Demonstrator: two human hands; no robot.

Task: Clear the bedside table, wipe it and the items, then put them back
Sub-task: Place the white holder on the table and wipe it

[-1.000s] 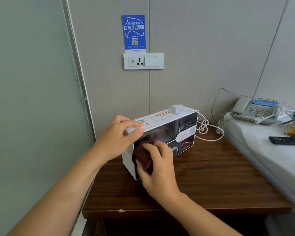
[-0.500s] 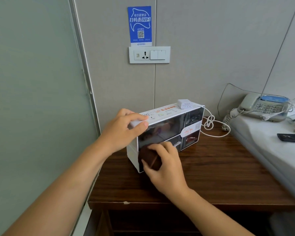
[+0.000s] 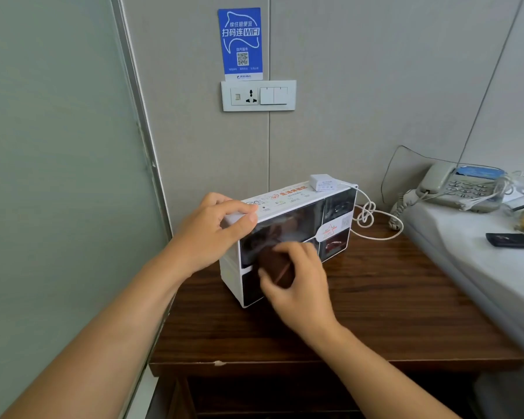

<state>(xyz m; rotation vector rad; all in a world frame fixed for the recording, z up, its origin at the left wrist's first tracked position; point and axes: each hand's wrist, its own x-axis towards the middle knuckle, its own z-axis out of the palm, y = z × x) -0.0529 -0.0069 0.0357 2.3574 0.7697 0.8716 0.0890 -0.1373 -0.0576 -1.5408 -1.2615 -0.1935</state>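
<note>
Wall: grey panels rose behind the bedside table, carrying a blue WiFi sticker [image 3: 240, 43] directly above a white socket-and-switch plate [image 3: 258, 95].
Glass panel: a frosted pane [image 3: 52, 176] filled the left side, its metal frame running down to the table's left edge.
Bed: a white-sheeted mattress [image 3: 478, 267] stood just beside the table on the right.
Bedside table: the dark wooden top [image 3: 375, 313] stood in the corner, with a small chip showing on its front edge.
Box: a white box with dark glossy front panels [image 3: 288, 228] stood upright on the table, toward the back left, angled so its near corner pointed at the camera.
Left hand: the left hand [image 3: 212, 234] gripped the box's upper near corner, thumb curled over the front edge and fingers wrapped behind.
Right hand: the right hand [image 3: 297, 282] pinched a dark brown cloth, pressing it against the lower front panel of the box.
Cloth: the brown cloth [image 3: 274, 266] was bunched under the fingers, touching the glossy panel.
Telephone: a grey corded phone [image 3: 463, 187] lay on the mattress, its coiled cord hanging toward the table.
Cable: a white cable [image 3: 368, 217] looped on the table behind the box.
Remote: a black remote [image 3: 513, 239] lay on the sheet near the right edge.
Adapter: a small white plug block [image 3: 322, 182] sat on the box's top far end.
</note>
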